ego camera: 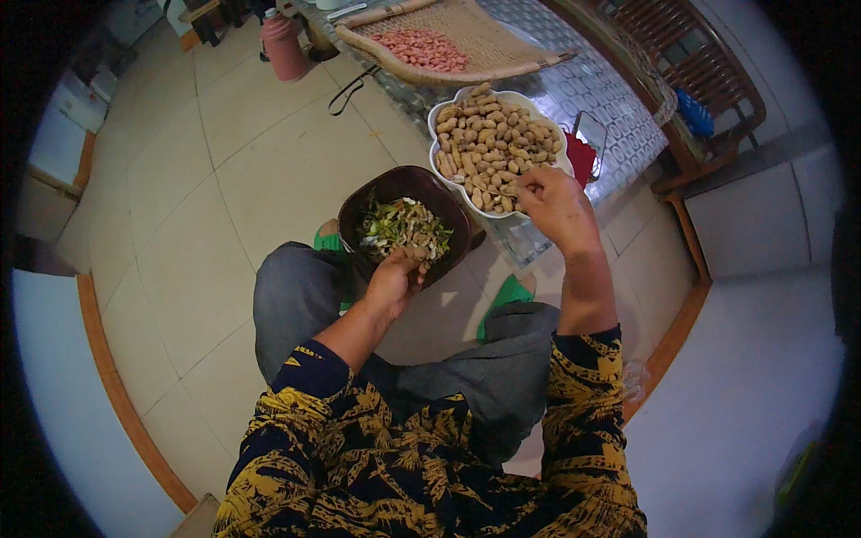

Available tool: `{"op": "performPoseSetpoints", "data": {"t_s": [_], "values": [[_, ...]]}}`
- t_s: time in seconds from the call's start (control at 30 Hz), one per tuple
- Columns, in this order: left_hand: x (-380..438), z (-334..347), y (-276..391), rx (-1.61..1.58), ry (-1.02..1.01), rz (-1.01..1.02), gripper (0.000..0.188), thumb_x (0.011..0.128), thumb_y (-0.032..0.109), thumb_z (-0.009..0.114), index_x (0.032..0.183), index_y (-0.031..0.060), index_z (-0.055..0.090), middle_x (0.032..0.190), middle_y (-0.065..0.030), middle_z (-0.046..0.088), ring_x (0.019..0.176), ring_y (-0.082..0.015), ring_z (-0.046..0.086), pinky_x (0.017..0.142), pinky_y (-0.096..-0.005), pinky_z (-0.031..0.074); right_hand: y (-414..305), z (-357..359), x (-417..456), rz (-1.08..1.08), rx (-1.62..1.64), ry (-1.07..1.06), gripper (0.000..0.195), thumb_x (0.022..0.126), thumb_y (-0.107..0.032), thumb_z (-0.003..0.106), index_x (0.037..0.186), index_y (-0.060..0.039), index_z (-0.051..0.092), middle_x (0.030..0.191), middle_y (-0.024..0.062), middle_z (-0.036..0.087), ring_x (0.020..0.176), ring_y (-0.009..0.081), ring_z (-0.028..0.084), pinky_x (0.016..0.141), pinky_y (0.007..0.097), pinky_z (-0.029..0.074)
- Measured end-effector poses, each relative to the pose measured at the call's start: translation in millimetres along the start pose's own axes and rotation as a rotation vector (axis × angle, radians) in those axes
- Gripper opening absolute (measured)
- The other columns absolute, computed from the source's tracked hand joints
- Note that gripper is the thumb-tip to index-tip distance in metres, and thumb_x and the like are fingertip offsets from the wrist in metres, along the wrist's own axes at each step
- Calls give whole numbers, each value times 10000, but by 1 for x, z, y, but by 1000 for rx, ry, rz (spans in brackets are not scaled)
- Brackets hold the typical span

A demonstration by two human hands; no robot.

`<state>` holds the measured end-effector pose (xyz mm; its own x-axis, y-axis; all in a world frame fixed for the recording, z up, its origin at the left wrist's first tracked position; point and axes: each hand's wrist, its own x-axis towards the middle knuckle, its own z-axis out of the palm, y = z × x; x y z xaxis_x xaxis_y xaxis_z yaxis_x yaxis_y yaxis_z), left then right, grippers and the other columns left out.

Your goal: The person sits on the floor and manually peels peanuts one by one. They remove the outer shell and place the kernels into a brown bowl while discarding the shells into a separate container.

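Observation:
Unshelled peanuts (494, 138) fill a white scalloped bowl (433, 126) at the table's near corner. My right hand (557, 205) is at the bowl's near right edge, fingertips pinched together by the peanuts. Whether a peanut is between them is hidden. Below and left of the bowl stands a dark brown bin (377, 183). Inside it lies a pile of green vegetable scraps and pale shell bits (403, 228). My left hand (397, 277) hangs over the bin's near side with its fingers curled; what they may hold is not clear.
A woven winnowing basket (501, 37) with pinkish shelled peanuts (420, 48) rests farther back on the patterned tabletop (605, 87). A phone (590, 134) and red cloth-like item (580, 158) lie right of the bowl. A pink thermos (282, 47) stands on the tiled floor (202, 181).

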<state>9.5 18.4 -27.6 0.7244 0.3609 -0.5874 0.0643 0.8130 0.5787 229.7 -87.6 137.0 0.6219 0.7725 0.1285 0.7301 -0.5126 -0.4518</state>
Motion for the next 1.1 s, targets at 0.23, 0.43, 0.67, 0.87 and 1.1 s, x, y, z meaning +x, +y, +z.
{"op": "performPoseSetpoints", "data": {"t_s": [0.23, 0.43, 0.67, 0.87, 1.1], "values": [[-2, 0, 1, 8, 21, -21, 102, 871, 96, 484, 930, 97, 568, 741, -3, 537, 649, -107, 477, 577, -235, 382, -3, 0, 2, 20, 31, 99, 140, 779, -150, 581, 861, -52, 639, 889, 160, 625, 862, 332, 601, 738, 406, 481], [11, -10, -11, 14, 55, 10, 107, 863, 92, 482, 934, 99, 561, 727, -8, 544, 639, -107, 485, 548, -240, 378, 5, 4, 23, -77, -159, 247, 164, 787, -156, 600, 911, -53, 631, 876, 155, 619, 899, 330, 601, 758, 423, 487], [2, -3, -4, 38, 19, 13, 74, 876, 124, 497, 911, 117, 563, 729, -1, 561, 617, -101, 486, 512, -231, 368, 9, 11, 47, 107, -288, 27, 282, 759, -212, 661, 1004, -76, 624, 992, 152, 625, 937, 328, 604, 784, 422, 500], [-1, 2, -2, 48, 45, 5, 72, 878, 136, 503, 834, 126, 560, 725, 10, 557, 621, -95, 490, 521, -227, 374, 6, 9, 47, 75, -247, 45, 268, 739, -208, 663, 972, -82, 622, 955, 146, 642, 900, 325, 611, 756, 415, 492], [4, -1, -8, 57, 49, 7, 38, 876, 170, 533, 895, 138, 543, 705, 4, 571, 595, -105, 475, 506, -243, 343, 9, 13, 49, 100, -160, 37, 269, 743, -225, 666, 967, -89, 603, 932, 134, 641, 908, 312, 613, 750, 413, 499]]}}
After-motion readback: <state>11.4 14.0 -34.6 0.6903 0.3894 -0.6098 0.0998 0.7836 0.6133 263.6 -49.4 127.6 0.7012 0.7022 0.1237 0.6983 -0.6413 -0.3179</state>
